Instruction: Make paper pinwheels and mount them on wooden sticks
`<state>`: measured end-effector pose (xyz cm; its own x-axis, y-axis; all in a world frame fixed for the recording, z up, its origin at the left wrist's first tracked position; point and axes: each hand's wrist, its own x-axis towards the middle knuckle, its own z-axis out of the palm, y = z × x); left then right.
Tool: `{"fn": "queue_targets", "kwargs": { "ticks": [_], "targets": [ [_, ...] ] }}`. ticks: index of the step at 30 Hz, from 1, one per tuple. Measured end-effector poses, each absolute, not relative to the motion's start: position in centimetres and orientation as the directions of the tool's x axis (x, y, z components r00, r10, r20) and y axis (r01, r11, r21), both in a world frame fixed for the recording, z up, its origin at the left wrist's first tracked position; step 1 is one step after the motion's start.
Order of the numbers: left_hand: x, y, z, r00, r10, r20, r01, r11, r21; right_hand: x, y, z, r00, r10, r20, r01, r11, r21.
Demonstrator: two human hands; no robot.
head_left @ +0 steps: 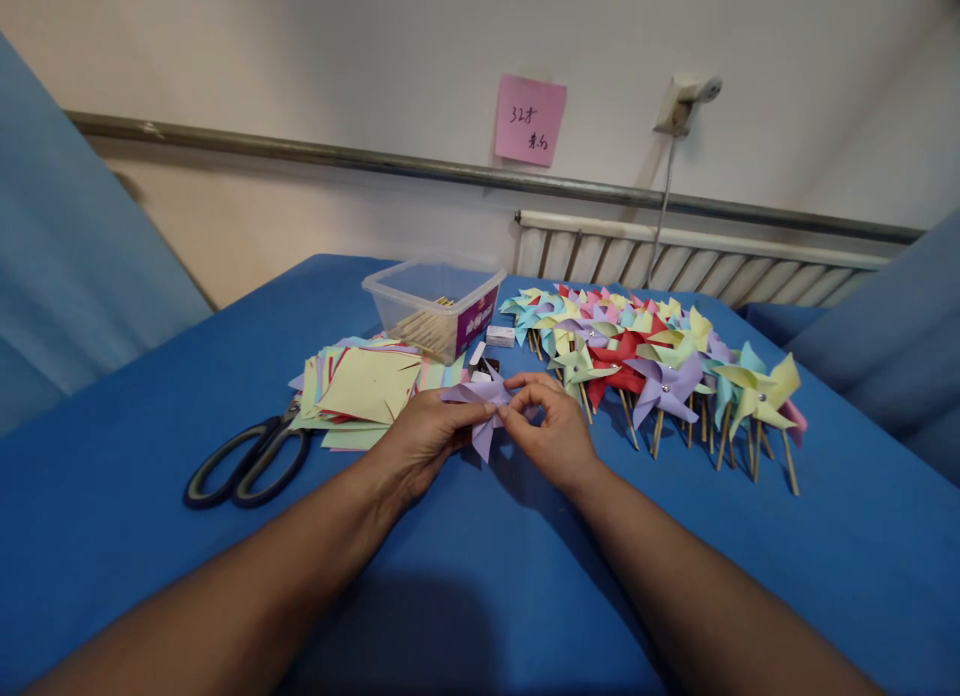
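Observation:
A purple paper pinwheel [486, 438] is held between my two hands above the blue table. My left hand [429, 431] grips it from the left, thumb on its front near the centre. With thumb and fingers pinched at the pinwheel's middle, my right hand [551, 428] holds it from the other side. Whether a pin is between the fingertips is hidden. Just behind the hands stands a small opened box [486, 366] with dark contents. To the left lies a stack of cut coloured paper squares [369, 384], a pale yellow one on top.
Large scissors [244, 466] lie left of the paper stack. A clear plastic tub [427, 301] holds wooden sticks [424, 328], beside a small white box [500, 336]. Many finished pinwheels [667, 381] on sticks cover the right. Behind are a radiator [600, 256] and a metal rail [337, 159].

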<state>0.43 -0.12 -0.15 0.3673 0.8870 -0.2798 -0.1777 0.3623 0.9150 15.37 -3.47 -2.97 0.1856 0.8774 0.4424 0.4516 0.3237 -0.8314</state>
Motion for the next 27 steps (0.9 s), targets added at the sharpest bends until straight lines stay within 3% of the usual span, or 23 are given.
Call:
{"fn": "queue_targets", "kwargs": {
  "ticks": [13, 15, 18, 21, 27],
  "targets": [
    [0.41, 0.05, -0.24, 0.372, 0.891, -0.260, -0.120, 0.324, 0.938, 15.23, -3.51, -3.23, 0.183, 0.895, 0.406, 0.395, 0.311, -0.864],
    [0.34, 0.08, -0.17, 0.388, 0.887, -0.253, -0.114, 0.318, 0.941, 15.15, -3.42, -3.41, 0.211, 0.908, 0.363, 0.294, 0.295, -0.909],
    [0.15, 0.16, -0.11, 0.417, 0.870, -0.264, -0.092, 0.329, 0.940, 15.20, -3.16, -3.59, 0.239, 0.952, 0.190, -0.034, 0.204, -0.978],
    [-0.05, 0.29, -0.16, 0.452, 0.844, -0.290, -0.040, 0.344, 0.938, 15.49, -3.03, -3.42, 0.127, 0.992, 0.023, -0.308, 0.061, -0.949],
    [-0.34, 0.69, -0.30, 0.524, 0.790, -0.317, 0.090, 0.319, 0.944, 16.08, -3.36, -2.76, -0.115, 0.991, -0.061, -0.373, -0.100, -0.922]
  ]
}}
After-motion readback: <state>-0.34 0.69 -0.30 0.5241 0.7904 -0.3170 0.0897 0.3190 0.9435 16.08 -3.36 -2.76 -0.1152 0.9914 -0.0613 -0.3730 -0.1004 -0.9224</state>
